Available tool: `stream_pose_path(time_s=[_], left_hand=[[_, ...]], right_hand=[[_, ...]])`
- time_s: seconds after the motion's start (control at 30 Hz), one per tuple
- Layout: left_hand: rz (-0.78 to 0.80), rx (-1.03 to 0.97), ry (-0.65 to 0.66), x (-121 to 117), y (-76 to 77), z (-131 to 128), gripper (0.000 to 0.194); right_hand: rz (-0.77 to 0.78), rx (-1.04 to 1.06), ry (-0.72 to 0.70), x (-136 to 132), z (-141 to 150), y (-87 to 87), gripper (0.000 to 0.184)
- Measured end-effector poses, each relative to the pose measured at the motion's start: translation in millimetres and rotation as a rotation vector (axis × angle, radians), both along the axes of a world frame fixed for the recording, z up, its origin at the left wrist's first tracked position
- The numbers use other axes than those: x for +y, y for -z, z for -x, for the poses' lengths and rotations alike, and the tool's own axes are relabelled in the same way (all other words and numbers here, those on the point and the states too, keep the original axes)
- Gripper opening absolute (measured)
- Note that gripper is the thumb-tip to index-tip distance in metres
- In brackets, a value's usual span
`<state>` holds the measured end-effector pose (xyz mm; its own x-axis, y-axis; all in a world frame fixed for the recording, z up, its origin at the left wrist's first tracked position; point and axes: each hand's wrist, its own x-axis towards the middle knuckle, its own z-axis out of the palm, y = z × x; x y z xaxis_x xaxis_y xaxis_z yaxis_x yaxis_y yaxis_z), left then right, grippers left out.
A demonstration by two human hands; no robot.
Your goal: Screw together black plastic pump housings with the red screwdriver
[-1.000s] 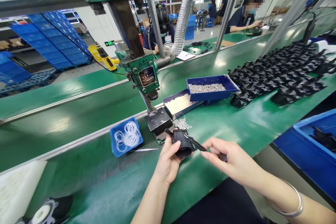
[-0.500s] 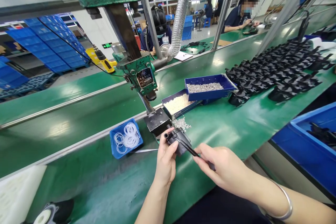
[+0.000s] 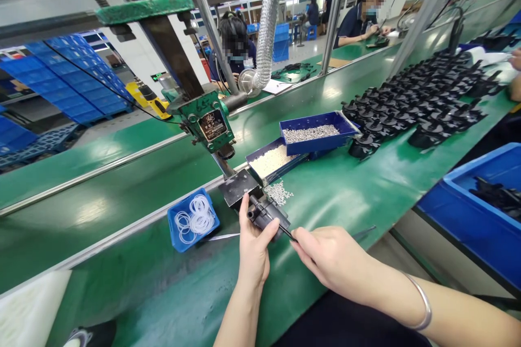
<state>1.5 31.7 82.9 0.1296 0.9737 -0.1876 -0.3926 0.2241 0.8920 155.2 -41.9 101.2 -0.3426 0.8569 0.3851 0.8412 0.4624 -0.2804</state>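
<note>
My left hand grips a black plastic housing with a short tube on its near side, thumb on top and fingers around its left. My right hand is closed on a thin black rod that runs to the housing; whether it is a tool or part of the housing I cannot tell. A dark pointed strip shows beyond my right hand, its other end hidden. Right behind the housing is the black block under a green press. Small metal rings lie loose beside it.
Blue trays hold small metal pieces and cream-coloured pieces. White rings fill a blue bin at left. Rows of black assemblies stand at right, near a blue crate. Co-workers sit across the bench.
My right hand has shifted slightly left and turned, and less of the black rod shows. The dark strip has appeared beyond it. A person's hand has appeared at the right edge.
</note>
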Motion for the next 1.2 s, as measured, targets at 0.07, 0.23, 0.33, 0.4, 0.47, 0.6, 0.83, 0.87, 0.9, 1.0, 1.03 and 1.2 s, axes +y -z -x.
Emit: stream_pose_path(time_s=[0.07, 0.23, 0.33, 0.4, 0.47, 0.6, 0.83, 0.87, 0.9, 1.0, 1.03, 1.2], left_hand=[[0.012, 0.003, 0.010, 0.0, 0.6, 1.4, 0.076], [0.032, 0.011, 0.028, 1.2, 3.3, 3.7, 0.059], [0.029, 0.019, 0.030, 3.0, 4.9, 5.2, 0.056], [0.030, 0.026, 0.042, 4.2, 5.0, 6.6, 0.053], [0.029, 0.034, 0.064, 5.0, 4.0, 7.7, 0.051], [-0.009, 0.065, 0.094, 6.1, 0.4, 8.9, 0.051], [-0.148, 0.247, 0.058, 6.0, -12.8, 14.4, 0.054], [-0.160, 0.287, 0.051, 5.7, -15.0, 15.3, 0.055], [-0.170, 0.329, 0.046, 5.4, -17.0, 16.0, 0.055], [-0.266, 0.452, 0.028, 5.2, -19.4, 15.7, 0.055], [-0.321, 0.481, 0.016, 5.3, -19.0, 14.9, 0.054], [-0.464, 0.504, -0.009, 5.2, -12.3, 6.3, 0.044]], right_hand=[[-0.003, -0.003, -0.004, -0.2, 0.1, 1.4, 0.018], [-0.004, -0.034, -0.017, 0.2, 0.1, -0.4, 0.014], [-0.015, -0.050, -0.023, 0.0, 0.7, -4.2, 0.013], [-0.021, -0.047, -0.026, -0.6, 1.4, -5.7, 0.014], [-0.026, -0.053, -0.025, -1.2, 2.2, -5.2, 0.014], [-0.031, -0.091, -0.025, -1.8, 4.3, 0.2, 0.011], [-0.094, -0.125, -0.036, 1.8, 10.6, 16.4, 0.012], [-0.095, -0.130, -0.039, 2.9, 11.6, 19.7, 0.012], [-0.093, -0.133, -0.041, 4.2, 12.5, 23.2, 0.012], [-0.079, -0.147, -0.030, 7.9, 14.4, 35.2, 0.010], [-0.072, -0.152, -0.021, 8.9, 14.8, 39.6, 0.009], [-0.050, -0.174, 0.018, 13.0, 14.9, 62.5, 0.012]])
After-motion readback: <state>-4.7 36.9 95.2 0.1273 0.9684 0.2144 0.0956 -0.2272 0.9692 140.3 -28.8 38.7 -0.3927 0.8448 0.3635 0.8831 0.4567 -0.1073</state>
